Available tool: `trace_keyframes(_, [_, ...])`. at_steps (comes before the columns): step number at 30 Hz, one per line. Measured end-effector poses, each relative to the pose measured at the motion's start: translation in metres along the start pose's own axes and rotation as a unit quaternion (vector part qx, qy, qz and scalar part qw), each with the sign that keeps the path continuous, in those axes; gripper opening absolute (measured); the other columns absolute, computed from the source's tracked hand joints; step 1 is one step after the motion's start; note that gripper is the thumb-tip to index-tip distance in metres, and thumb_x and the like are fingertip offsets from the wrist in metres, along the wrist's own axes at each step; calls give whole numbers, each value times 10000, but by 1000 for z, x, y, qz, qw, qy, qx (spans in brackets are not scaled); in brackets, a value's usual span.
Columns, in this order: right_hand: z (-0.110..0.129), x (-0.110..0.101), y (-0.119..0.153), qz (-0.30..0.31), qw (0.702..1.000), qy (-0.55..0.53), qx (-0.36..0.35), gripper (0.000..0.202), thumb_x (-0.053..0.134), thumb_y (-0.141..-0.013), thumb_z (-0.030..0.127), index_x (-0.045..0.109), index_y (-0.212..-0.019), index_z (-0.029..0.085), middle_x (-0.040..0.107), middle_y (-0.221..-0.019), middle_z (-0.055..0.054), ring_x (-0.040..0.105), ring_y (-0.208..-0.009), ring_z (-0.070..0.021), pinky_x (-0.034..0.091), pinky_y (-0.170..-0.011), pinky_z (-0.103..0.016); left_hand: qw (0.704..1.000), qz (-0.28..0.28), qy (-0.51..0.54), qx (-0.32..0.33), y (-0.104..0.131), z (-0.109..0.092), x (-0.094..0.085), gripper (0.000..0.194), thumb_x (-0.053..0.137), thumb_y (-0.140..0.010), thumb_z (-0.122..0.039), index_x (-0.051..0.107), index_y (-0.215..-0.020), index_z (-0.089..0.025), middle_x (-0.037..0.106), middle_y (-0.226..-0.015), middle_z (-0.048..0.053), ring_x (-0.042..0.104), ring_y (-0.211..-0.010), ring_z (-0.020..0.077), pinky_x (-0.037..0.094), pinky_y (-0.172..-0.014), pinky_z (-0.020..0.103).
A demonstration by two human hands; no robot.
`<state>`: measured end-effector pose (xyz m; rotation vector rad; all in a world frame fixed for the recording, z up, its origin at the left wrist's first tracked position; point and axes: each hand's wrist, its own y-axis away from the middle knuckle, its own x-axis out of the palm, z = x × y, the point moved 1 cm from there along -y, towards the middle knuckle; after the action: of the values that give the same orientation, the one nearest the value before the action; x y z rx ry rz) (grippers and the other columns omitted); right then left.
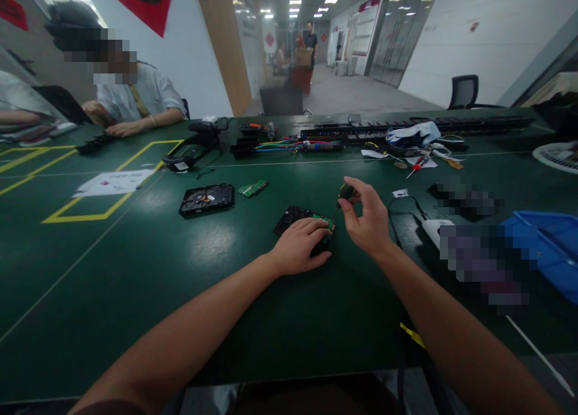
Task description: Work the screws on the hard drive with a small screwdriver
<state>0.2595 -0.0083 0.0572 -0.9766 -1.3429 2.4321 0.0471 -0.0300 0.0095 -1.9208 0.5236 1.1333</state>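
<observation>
A black hard drive point(294, 216) with a green circuit board on its right end lies on the green table in front of me. My left hand point(301, 245) rests over this drive, fingers across the board and thumb along the near side, gripping it. Between the thumb and fingers of my right hand point(369, 219) is a screwdriver point(345, 192) with a dark, yellow-marked handle. Its thin shaft slants down to the board by my left fingertips; the tip's exact contact is too small to make out. To the left lie another hard drive point(208, 199) and a loose green circuit board point(253, 188).
Cables and tools, among them an orange-black tool point(258, 129), line the back of the table. A red screwdriver point(416, 167) lies near white-blue gloves point(413, 135). On the right are a power strip point(436, 231) and a blue tray point(553, 246). A co-worker point(142, 93) sits at back left.
</observation>
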Motion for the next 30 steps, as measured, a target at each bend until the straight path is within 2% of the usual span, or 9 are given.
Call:
trace_keyframes(7, [1,1,-1,-6,1000,14,4,497,685,-989,292,530,-1459,343,674,-1227,-72,664,-951,-234,609,-845,-444,1000,-3,-2,3,0,1,1,477,683,-953,-455,608,-1344,-192,624,-1456,137,582,-1374,328,468,-1193,520])
trace_keyframes(21, [2,0,-4,-44,999,29,11,465,737,-958,312,578,-1395,318,649,-1158,-81,651,-968,-242,618,-800,-426,1000,-1,2,1,0,1,2,493,691,-945,-451,606,-1361,-200,618,-1457,139,571,-1387,333,466,-1191,532])
trace_keyframes(27, [-3,1,-3,25,997,-66,36,481,573,-1027,232,494,-1488,344,678,-1309,-78,730,-1039,-233,630,-935,-467,1000,4,6,1,-1,0,1,490,685,-952,-456,601,-1365,-206,622,-1457,131,568,-1388,325,473,-1182,531])
trace_keyframes(30, [-4,1,-1,20,996,-73,47,501,589,-1016,240,487,-1495,344,670,-1319,-80,730,-1050,-238,628,-953,-477,1000,2,3,0,-1,1,2,488,682,-955,-460,604,-1362,-203,624,-1453,135,575,-1381,322,472,-1183,524])
